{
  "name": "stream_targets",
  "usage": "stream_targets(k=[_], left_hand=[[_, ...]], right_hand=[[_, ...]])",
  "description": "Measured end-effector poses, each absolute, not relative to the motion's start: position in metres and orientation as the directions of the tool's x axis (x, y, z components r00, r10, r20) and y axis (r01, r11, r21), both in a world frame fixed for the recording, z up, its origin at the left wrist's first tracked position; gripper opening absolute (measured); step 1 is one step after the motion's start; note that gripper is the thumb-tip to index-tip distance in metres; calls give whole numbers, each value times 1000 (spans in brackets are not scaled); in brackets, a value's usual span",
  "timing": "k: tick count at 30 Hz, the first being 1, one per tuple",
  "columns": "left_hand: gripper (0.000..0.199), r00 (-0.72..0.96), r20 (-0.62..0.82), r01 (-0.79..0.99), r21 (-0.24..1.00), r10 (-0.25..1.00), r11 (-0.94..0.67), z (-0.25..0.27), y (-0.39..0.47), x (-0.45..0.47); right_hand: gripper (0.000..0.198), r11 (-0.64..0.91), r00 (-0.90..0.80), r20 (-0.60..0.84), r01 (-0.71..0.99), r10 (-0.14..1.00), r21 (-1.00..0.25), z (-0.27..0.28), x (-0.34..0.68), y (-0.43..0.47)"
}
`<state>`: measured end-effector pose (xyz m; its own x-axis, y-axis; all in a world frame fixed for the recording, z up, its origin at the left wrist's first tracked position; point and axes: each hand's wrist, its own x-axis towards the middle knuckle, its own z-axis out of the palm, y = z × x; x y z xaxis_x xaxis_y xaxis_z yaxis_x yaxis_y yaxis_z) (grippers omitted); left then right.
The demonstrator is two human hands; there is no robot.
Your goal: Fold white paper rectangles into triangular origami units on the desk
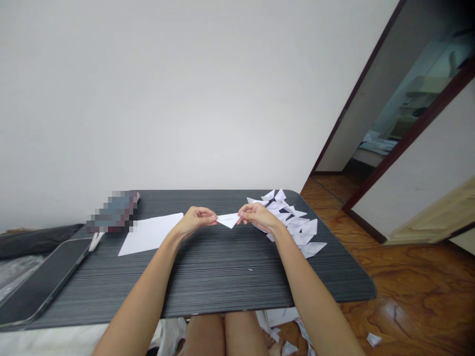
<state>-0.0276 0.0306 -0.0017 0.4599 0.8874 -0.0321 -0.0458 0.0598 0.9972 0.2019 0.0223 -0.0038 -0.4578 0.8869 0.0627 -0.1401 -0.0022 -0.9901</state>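
Note:
Between my two hands is a small white folded paper (pixel 229 220), roughly a triangle with its point toward me, raised a little over the dark table. My left hand (pixel 196 220) pinches its left corner between thumb and fingertips. At the opposite corner, my right hand (pixel 257 216) has its thumb and forefinger closed on the paper. Several folded white paper pieces (pixel 297 225) lie in a loose pile beside and partly behind my right hand. White paper sheets (pixel 152 231) rest flat on the table left of my left hand.
The dark ribbed table (pixel 222 277) stands against a white wall. At its left are a pixelated object (pixel 115 212) and a dark flat panel with a pale rim (pixel 44 277). Paper scraps (pixel 373 339) lie on the wooden floor. A doorway is at the right.

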Motion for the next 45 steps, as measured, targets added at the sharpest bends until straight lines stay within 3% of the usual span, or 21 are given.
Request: stream_targets(k=[6, 11, 18, 30, 33, 40, 45], left_hand=[[25, 568, 14, 127, 986, 823, -104, 6, 29, -34], [27, 539, 12, 247, 954, 842, -172, 5, 29, -32], [23, 472, 182, 394, 832, 862, -391, 0, 25, -28], [28, 443, 260, 434, 775, 858, -459, 10, 15, -23], [29, 473, 245, 368, 818, 846, -442, 10, 16, -23], [45, 628, 12, 190, 967, 778, -168, 5, 19, -13], [58, 551, 35, 149, 979, 834, -140, -5, 20, -7]], right_hand=[[33, 70, -533, 2, 108, 846, -992, 6, 196, 15], [22, 125, -507, 11, 192, 862, -973, 4, 190, 15], [21, 274, -352, 160, 303, 922, -913, -8, 184, 21], [28, 461, -245, 391, 528, 887, -713, -2, 178, 15], [28, 486, -216, 442, 524, 870, -700, 3, 177, 12], [19, 466, -223, 415, 290, 882, -836, 2, 167, 10], [38, 413, -167, 384, 216, 908, -885, -6, 156, 13]])
